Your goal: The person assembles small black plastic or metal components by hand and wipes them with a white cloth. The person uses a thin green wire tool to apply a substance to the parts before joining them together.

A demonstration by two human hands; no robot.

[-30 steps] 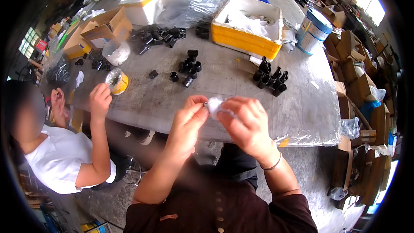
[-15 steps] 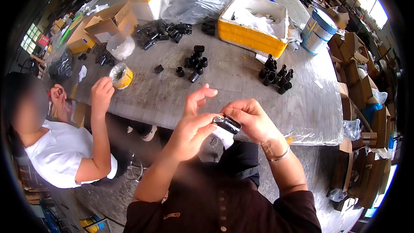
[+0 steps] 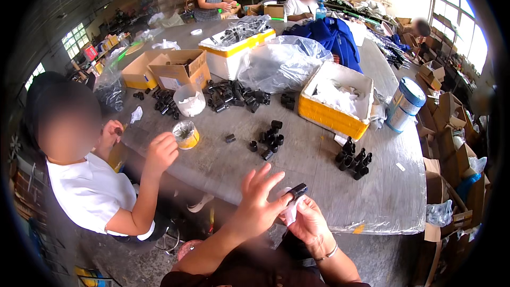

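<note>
Black tubular part is held up between the person's hands, over the table's near edge. Leftmost, a co-worker in white sits beside a yellow-banded pot. Next, the left hand spreads its fingers, thumb against the part; whether it grips, I cannot tell. White cloth lies against the part, pinched by the right hand's curled fingers. Farther right, black pieces stand clustered.

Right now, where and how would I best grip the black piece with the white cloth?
Probably pinch the black piece by its far end, coming from the table side: that end sticks out uncovered, while the white cloth, left hand and right hand crowd the rest.
</note>
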